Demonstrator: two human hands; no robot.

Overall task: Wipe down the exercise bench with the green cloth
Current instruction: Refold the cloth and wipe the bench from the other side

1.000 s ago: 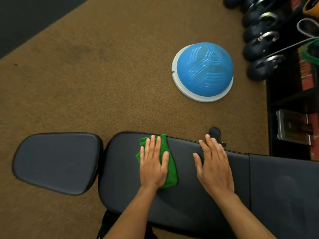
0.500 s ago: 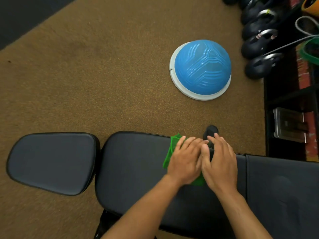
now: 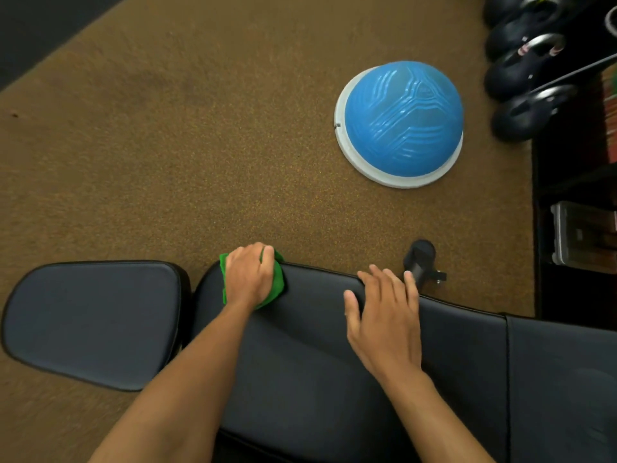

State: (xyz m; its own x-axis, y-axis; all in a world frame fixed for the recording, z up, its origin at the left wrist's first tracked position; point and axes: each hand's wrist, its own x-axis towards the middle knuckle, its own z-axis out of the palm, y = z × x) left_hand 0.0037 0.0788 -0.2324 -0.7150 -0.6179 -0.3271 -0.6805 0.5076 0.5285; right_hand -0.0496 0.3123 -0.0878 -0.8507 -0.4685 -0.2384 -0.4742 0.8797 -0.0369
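Head view: a person's left hand (image 3: pixel 250 279) grips the cloth (image 3: pixel 278 284) at the far edge of the bench (image 3: pixel 300 362), by the left corner of its middle pad, fingers curled over the rim. The right hand (image 3: pixel 384 315) lies flat along the same edge, fingers spread, holding nothing. The job looks under way, not finished: the cloth covers one small patch, well apart from the seat pad (image 3: pixel 90 319). The cloth is bright green and bunched, mostly hidden under the hand. The dark upholstery shows no streaks.
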